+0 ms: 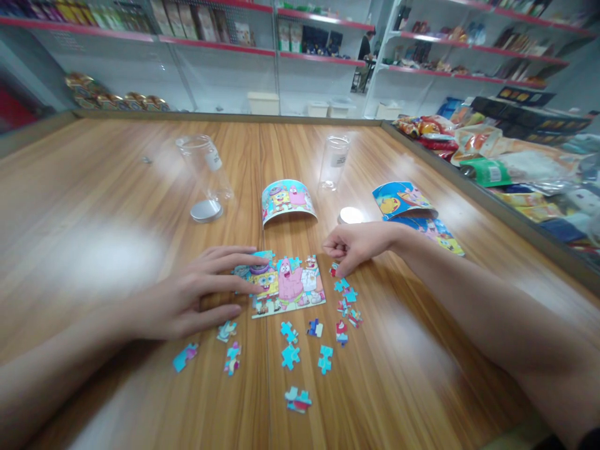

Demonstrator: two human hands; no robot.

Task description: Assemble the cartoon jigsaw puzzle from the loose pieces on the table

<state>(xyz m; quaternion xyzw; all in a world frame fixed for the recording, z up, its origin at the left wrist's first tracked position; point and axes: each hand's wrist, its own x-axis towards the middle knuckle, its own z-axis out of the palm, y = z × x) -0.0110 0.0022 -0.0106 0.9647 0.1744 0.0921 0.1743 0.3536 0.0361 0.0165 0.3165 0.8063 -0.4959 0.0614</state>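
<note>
The partly joined puzzle (290, 284) lies flat on the table (398, 387) at the centre of the frame, its upper edge jagged with tabs and gaps. The left hand (201, 290) is loosely spread, fingers lying over the puzzle's left part and gripping nothing; light, flat pressure there should steady the joined section without popping seams apart. The right hand (359, 244) is curled, thumb and fingers close together just right of the puzzle, at a small red-and-blue piece (333, 270); whether that piece is pinched or merely touched cannot be told. Thin cardboard like this is best taken by its edges, turned until print and tabs agree with a gap, then pressed straight down, never forced sideways. The curved picture card (289, 199), above the puzzle in the frame, shows similar characters and could serve for checking colours. Care is needed around the loose pieces at right (346, 290), which lie close under the right hand and could be swept by the wrist. The single piece at bottom centre (298, 400) lies well apart from both hands.
</note>
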